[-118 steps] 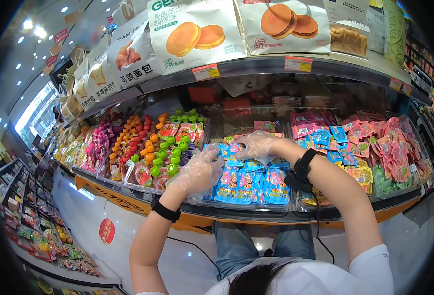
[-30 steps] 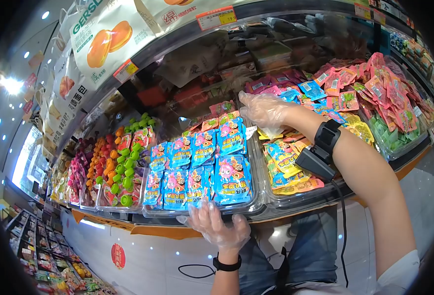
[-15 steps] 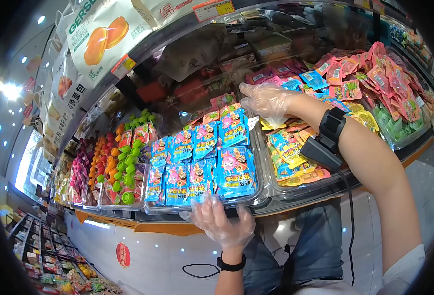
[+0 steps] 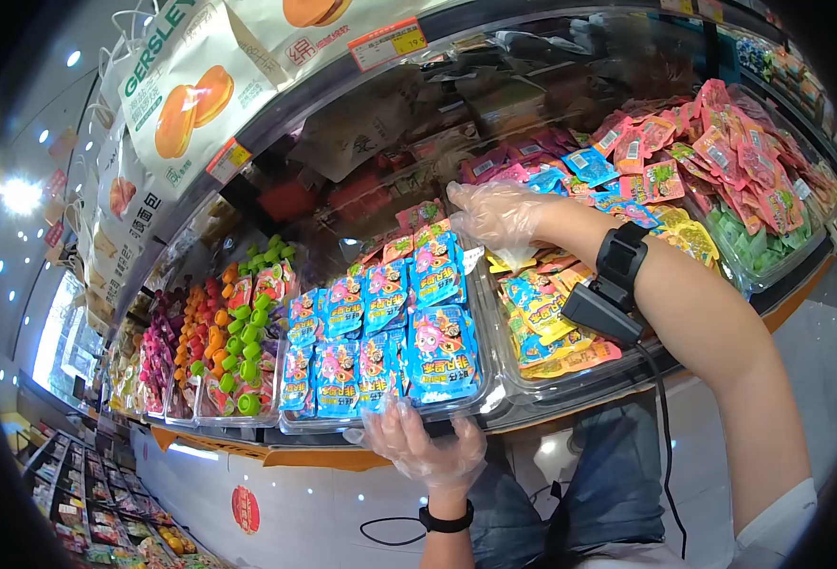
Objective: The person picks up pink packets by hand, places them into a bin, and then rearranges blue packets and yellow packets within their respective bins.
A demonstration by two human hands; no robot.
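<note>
A clear plastic tray [image 4: 484, 402] holds upright rows of blue snack packets [image 4: 442, 353] with a pink cartoon figure. My left hand [image 4: 422, 444], in a thin clear glove, grips the tray's front edge, fingers up against the lowest packets and thumb spread to the right. At the tray's back right corner my right hand [image 4: 502, 216], gloved too, curls its fingers over the rim; the fingertips are partly hidden. Below the right wrist, a neighbouring tray [image 4: 532, 384] contains yellow, blue and orange packets [image 4: 543, 318].
Green-capped pouches [image 4: 249, 351] and orange-capped pouches [image 4: 211, 332] fill trays at left. Pink packets [image 4: 741, 152] heap up at right. A price-tagged shelf edge with paper bags [image 4: 195, 104] overhangs the back. A black cable [image 4: 666, 446] hangs from the right wrist device [image 4: 603, 308].
The view has shifted slightly, so the trays sit a little lower and further left in the picture. Both hands keep their places on the tray.
</note>
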